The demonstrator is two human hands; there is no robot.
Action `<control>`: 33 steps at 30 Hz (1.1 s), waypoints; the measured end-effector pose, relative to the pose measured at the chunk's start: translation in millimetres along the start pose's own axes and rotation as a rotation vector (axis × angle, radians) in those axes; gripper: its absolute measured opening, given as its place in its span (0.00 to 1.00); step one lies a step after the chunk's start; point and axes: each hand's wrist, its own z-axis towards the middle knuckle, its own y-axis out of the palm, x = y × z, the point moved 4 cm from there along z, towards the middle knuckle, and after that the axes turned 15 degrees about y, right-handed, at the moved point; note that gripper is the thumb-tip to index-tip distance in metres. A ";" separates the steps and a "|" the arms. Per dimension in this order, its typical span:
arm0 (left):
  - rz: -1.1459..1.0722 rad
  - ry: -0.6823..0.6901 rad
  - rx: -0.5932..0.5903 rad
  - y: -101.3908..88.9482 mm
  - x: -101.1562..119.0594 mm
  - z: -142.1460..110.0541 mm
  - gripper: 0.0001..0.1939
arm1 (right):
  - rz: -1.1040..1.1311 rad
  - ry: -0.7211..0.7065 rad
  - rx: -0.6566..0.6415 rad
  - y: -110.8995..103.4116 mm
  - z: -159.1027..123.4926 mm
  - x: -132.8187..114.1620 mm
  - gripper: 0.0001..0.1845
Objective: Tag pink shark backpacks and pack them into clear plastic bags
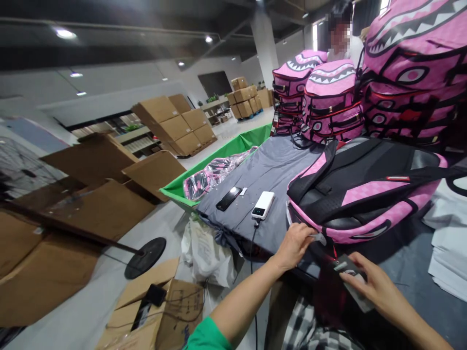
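A pink and black backpack [365,187] lies on the grey cloth-covered table, its straps and padded back facing up. My left hand [296,244] is at its near left corner, with the fingers pinched on a small pale translucent strip [320,238]. In my right hand [375,284] is a dark hang tag [352,279], gripped between thumb and fingers just off the table's near edge. A red cord [334,251] runs from the tag up toward the backpack.
A white power bank [263,205] with a cable and a black phone [229,198] lie on the table. Pink backpacks [332,99] stand stacked behind, near a person. White sheets [450,248] lie at right. A green bin [219,156] and cardboard boxes [182,301] are at left.
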 end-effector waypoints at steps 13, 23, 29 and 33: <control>0.430 0.070 0.227 34.1 28.8 2.6 0.05 | -0.722 -0.051 0.459 4.4 -28.7 -4.9 0.13; 0.403 0.095 0.258 32.9 21.5 11.4 0.09 | -0.682 -0.071 0.910 -112.9 -96.5 5.3 0.15; 0.455 0.047 0.301 35.6 27.7 5.0 0.06 | -0.812 0.203 0.919 -190.8 -87.7 82.7 0.38; 0.420 -0.028 0.486 28.1 52.9 -20.0 0.16 | -0.586 0.089 0.933 -190.3 -90.8 77.3 0.27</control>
